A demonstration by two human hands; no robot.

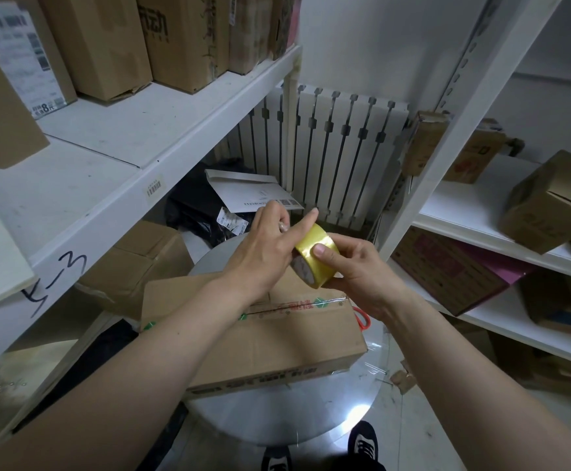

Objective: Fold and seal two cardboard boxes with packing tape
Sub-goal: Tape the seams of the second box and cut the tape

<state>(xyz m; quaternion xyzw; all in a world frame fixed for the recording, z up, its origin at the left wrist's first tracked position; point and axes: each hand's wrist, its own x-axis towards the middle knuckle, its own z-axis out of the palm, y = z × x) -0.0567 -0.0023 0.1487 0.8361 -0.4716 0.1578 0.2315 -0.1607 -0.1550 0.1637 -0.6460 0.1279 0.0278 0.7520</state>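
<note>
Box (270, 338) flaps folded shut, seam untaped (second box unclear). Right hand (355, 266) grips tape roll (314, 254); left hand (267, 246) picks at tape end.

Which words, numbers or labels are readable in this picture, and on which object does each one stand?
"5-3" or similar, handwritten in black: front edge of the left shelf.
"8", large digit: white printed sheet on the box at upper left; its remaining text is too small.
Barcode sticker on the shelf edge: unreadable.
Red print on the cardboard box: blurred.
White envelope label: too small.
</note>
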